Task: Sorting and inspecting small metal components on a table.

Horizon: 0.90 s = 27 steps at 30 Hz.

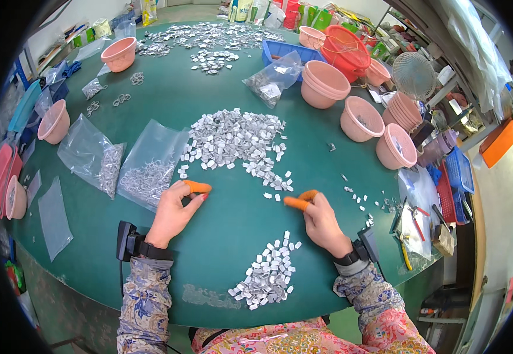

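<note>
A large heap of small white and grey metal-looking pieces (233,138) lies in the middle of the table. My left hand (174,209) rests below its left edge, with an orange finger cot on the index finger. Its thumb and index tip are slightly apart, and nothing shows between them. My right hand (322,221), wearing two orange finger cots, is right of a few loose pieces (272,196) at the heap's lower tip. Its orange-covered fingers are slightly parted, with no piece visible in them. A smaller pile of similar pieces (266,277) lies close to me, between my forearms.
Clear bags of small parts (150,171) lie left of the heap. Pink bowls (362,118) and a blue tray (289,53) stand at the right and back right. Pliers (417,227) lie at the right edge. More pieces (215,38) spread across the far end.
</note>
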Motion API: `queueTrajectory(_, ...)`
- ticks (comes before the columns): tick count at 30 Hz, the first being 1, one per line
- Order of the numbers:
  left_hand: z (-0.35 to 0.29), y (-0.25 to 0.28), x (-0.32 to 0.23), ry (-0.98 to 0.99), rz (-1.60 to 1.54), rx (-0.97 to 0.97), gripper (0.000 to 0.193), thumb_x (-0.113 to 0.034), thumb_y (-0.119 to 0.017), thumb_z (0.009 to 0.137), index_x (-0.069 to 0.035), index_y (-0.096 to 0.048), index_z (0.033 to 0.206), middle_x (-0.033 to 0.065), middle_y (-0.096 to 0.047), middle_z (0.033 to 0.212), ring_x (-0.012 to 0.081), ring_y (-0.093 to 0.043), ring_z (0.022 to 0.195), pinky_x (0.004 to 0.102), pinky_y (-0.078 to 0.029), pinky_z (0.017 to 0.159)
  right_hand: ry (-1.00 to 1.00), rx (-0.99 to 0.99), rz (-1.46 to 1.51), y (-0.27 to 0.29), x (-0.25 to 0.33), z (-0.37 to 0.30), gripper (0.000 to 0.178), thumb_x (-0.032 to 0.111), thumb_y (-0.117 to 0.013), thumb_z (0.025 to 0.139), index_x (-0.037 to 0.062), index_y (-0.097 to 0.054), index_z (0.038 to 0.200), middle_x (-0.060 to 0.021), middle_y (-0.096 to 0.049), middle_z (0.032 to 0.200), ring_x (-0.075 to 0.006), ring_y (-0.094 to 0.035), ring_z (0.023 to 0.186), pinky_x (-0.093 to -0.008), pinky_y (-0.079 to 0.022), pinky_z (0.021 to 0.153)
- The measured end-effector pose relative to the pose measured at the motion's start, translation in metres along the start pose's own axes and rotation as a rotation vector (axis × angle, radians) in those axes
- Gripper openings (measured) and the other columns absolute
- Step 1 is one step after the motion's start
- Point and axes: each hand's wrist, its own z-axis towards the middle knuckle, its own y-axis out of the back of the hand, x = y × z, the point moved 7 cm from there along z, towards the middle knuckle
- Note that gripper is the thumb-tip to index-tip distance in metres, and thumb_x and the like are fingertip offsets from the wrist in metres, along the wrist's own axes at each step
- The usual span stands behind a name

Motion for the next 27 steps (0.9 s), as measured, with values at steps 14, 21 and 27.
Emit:
queueTrajectory(14,0.000,-0.001,-0.001,-0.027,0.005,0.002,0.021,-0.007,-0.071,0.087,-0.002,-0.075,0.108,0.0062,-0.065,0.088,0.0144,-0.058,0.079,0.0281,-0.045,0.074,0.049,0.002,0.000,-0.012,0.019,0.012,0.049,-0.016,-0.048,0.084,0.0107,-0.073,0.117,-0.0107,-0.062,0.104,-0.0285,-0.058,0.097,-0.0345,-0.047,0.088)
queueTrajectory(21,0.001,-0.002,-0.005,-0.030,0.022,0.010,0.020,-0.008,-0.071,0.087,-0.005,-0.076,0.107,0.0065,-0.066,0.087,0.0163,-0.058,0.076,0.0296,-0.045,0.070,0.062,0.089,0.287,-0.020,0.022,0.025,0.053,-0.018,-0.048,0.082,0.0118,-0.073,0.118,-0.0103,-0.062,0.100,-0.0289,-0.058,0.096,-0.0351,-0.047,0.088)
queueTrajectory(27,0.002,-0.001,0.002,0.015,0.075,0.024,0.021,-0.007,-0.070,0.088,-0.003,-0.075,0.108,0.0071,-0.067,0.092,0.0148,-0.060,0.080,0.0285,-0.046,0.074,0.136,0.169,0.071,-0.028,0.031,0.023,0.051,-0.014,-0.050,0.083,0.0121,-0.071,0.121,-0.0126,-0.059,0.102,-0.0323,-0.055,0.096,-0.0387,-0.048,0.086)
